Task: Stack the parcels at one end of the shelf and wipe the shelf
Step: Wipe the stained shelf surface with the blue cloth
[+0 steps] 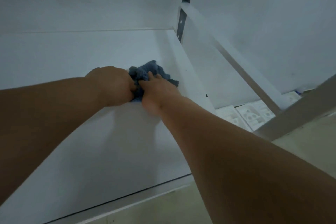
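A crumpled blue cloth [145, 72] lies on the white shelf board [91, 151], near the board's right end. My left hand [112, 85] is closed on the cloth's left side. My right hand [158, 91] presses down on the cloth from the right, fingers spread over it. Both hands meet on the cloth, and part of it is hidden under them. No parcels show on this stretch of the shelf.
A grey metal upright [183, 11] with holes stands at the shelf's back right corner. A slanted metal rail [241, 71] runs down to the right. White flat packages [251, 114] lie on a lower level at the right. Small dark specks [206, 95] sit near the right edge.
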Action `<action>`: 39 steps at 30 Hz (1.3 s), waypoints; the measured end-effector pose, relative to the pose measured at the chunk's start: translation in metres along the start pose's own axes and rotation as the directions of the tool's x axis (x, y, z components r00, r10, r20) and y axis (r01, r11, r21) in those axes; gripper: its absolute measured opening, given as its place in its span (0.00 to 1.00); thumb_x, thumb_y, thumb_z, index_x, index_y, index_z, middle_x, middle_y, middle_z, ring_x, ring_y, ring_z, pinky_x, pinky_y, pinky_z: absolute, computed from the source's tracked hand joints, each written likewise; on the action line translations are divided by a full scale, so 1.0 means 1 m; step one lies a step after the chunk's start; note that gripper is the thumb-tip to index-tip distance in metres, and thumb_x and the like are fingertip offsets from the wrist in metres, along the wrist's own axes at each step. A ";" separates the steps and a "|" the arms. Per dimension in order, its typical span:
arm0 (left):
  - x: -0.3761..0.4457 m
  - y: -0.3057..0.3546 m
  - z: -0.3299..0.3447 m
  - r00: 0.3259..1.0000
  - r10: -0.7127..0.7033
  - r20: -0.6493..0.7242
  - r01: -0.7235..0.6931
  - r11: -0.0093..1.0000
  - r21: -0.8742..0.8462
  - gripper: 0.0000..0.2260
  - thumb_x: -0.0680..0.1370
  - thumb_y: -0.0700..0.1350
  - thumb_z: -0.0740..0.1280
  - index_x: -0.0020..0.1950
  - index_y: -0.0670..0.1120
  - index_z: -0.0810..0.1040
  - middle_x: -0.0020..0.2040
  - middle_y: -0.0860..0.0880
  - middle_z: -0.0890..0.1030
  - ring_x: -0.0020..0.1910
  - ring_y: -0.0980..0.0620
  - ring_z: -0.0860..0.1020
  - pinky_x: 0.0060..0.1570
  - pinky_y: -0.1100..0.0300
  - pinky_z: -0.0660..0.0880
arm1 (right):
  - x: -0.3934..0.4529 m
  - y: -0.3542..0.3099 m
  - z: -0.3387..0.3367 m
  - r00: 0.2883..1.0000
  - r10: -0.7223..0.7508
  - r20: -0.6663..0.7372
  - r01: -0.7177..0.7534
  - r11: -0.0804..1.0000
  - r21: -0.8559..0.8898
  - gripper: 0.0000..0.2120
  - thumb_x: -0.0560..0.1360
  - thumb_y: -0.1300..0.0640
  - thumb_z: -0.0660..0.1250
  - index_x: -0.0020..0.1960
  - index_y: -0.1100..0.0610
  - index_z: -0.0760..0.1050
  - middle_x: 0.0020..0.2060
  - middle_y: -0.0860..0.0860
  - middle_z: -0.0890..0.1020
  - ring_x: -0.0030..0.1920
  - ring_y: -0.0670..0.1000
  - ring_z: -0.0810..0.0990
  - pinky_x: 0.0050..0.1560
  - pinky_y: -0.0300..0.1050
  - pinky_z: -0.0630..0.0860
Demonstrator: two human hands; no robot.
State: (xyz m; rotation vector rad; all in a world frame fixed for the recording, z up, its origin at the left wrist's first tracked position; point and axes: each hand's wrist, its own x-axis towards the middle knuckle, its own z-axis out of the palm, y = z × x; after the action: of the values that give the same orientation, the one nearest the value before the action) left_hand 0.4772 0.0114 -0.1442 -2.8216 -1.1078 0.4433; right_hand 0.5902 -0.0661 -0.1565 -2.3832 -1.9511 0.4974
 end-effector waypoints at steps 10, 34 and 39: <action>-0.032 0.016 0.003 0.998 0.034 -0.044 -0.032 0.999 0.036 0.11 0.80 0.53 0.57 0.55 0.55 0.78 0.52 0.51 0.79 0.51 0.48 0.77 0.45 0.57 0.68 | -0.036 0.010 0.010 0.998 -0.056 -0.001 0.056 0.998 0.034 0.26 0.81 0.55 0.53 0.78 0.46 0.54 0.79 0.47 0.48 0.79 0.52 0.47 0.77 0.56 0.53; -0.040 0.104 -0.005 0.978 0.192 -0.078 -0.193 0.981 -0.004 0.11 0.80 0.49 0.58 0.56 0.56 0.78 0.53 0.53 0.79 0.50 0.49 0.75 0.45 0.55 0.64 | -0.097 0.059 0.015 0.975 0.215 0.048 -0.217 0.976 0.029 0.29 0.80 0.56 0.57 0.79 0.48 0.54 0.79 0.52 0.48 0.79 0.55 0.48 0.77 0.56 0.53; -0.071 0.093 -0.002 0.986 0.160 -0.043 -0.159 0.987 0.033 0.10 0.80 0.48 0.57 0.55 0.54 0.78 0.48 0.52 0.78 0.46 0.50 0.74 0.45 0.56 0.64 | -0.112 0.031 0.018 0.973 0.208 0.104 -0.209 0.978 -0.004 0.31 0.80 0.56 0.57 0.79 0.48 0.50 0.79 0.49 0.45 0.79 0.55 0.46 0.76 0.59 0.55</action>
State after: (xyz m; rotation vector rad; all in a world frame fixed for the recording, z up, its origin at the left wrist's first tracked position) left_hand 0.4890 -0.1051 -0.1421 -2.8906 -0.8630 0.4017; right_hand 0.5967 -0.1834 -0.1544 -2.6234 -1.7396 0.6471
